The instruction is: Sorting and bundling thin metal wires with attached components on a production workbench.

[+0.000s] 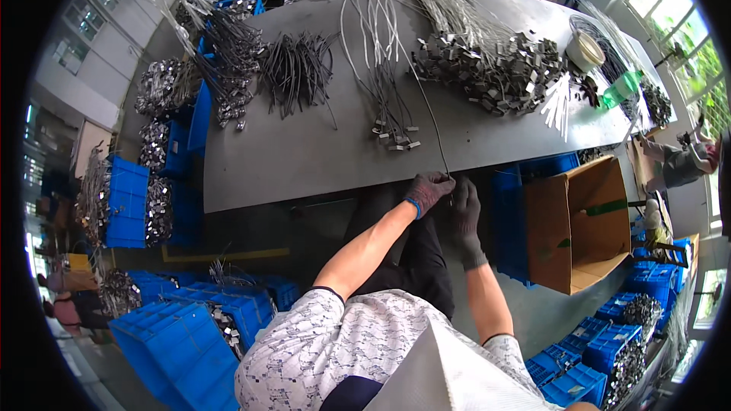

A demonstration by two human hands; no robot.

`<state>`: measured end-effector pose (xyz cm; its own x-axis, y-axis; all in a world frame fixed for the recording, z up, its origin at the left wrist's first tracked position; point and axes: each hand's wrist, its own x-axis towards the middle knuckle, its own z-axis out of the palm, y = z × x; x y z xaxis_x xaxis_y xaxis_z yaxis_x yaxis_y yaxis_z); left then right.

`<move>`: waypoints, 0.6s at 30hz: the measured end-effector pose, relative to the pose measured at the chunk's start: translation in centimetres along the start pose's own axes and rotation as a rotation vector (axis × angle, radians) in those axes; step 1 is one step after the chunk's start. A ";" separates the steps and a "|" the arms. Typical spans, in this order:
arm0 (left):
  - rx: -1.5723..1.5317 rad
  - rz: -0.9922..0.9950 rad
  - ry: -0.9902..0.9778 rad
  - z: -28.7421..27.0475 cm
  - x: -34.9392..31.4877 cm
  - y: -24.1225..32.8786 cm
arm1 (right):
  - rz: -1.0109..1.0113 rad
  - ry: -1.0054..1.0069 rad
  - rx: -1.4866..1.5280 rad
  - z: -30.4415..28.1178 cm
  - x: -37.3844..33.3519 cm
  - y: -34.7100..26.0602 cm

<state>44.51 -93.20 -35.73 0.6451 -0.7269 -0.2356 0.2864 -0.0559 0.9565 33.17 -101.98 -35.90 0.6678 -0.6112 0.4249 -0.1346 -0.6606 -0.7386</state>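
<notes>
Both my hands wear dark grey knit gloves and are close together at the table's near edge. With bent fingers, my left hand (431, 192) pinches a thin grey cable (432, 113) that runs back across the tabletop. My right hand (465, 217) is just beside it, fingers pressed together near the cable's end; whatever lies between them is hidden. Farther in on the table lies a small bunch of cables with metal end pieces (394, 137). To its left is a bundle of short dark cables (297, 72). A big heap of cables with metal blocks (495, 72) is to the right.
The grey metal table (274, 160) spans ahead of me. An open cardboard box (560, 232) is at my right, by blue crates. White strips (558, 106), a green bottle (623, 89) and a pale bowl (585, 52) are on the table's right. Blue crates (179, 342) stand at lower left.
</notes>
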 end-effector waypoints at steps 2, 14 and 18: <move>0.165 0.179 0.065 -2.3 1.7 0.1 | 0.391 -0.075 0.339 3.9 4.5 -0.3; 0.991 -0.191 0.761 -25.7 7.2 7.0 | -0.023 0.272 -0.680 1.4 21.2 -2.3; 1.180 -0.281 0.739 -27.5 11.4 5.4 | 0.370 0.046 -0.585 -0.5 25.4 5.5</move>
<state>72.89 -82.97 -37.96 0.9877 -0.0975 -0.1222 -0.0479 -0.9330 0.3568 49.04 -121.33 -28.94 0.4721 -0.8507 0.2310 -0.7287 -0.5241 -0.4407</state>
